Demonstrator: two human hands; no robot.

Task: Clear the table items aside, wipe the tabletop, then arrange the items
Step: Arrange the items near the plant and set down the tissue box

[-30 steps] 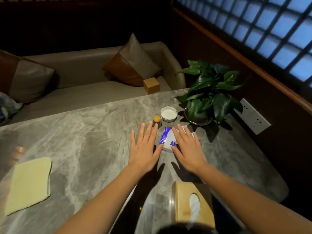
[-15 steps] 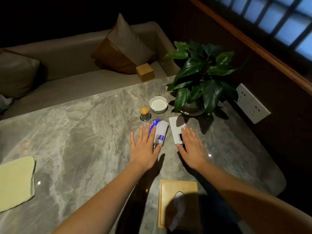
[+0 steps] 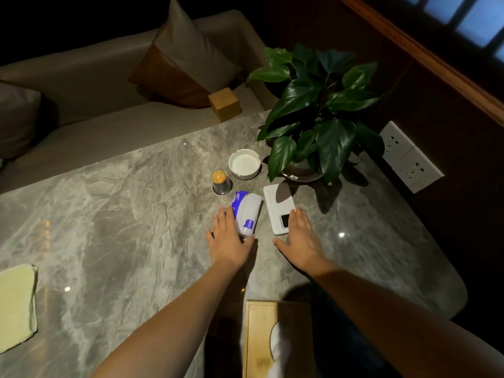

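Observation:
On the grey marble table (image 3: 122, 214) lies a white and blue tissue pack (image 3: 246, 214), with my left hand (image 3: 229, 241) flat and open against its left side. A white flat device (image 3: 278, 208) lies just right of the pack, and my right hand (image 3: 302, 238) rests open at its near end, fingertips touching it. Behind them stand a toothpick holder (image 3: 221, 181), a white ashtray (image 3: 244, 163) and a potted plant (image 3: 316, 110). A wooden tissue box (image 3: 261, 339) sits at the near edge. At the far left lies a yellow-green cloth (image 3: 15, 306).
A beige sofa (image 3: 81, 126) with cushions (image 3: 185, 55) runs along the table's far side, and a small wooden cube (image 3: 225, 105) sits on its seat. A wall socket panel (image 3: 409, 156) is on the dark wall at the right.
Both hands have drawn back toward me and spread apart. The white device, earlier covered by my right hand, now shows beside the tissue pack. The view has tilted downward.

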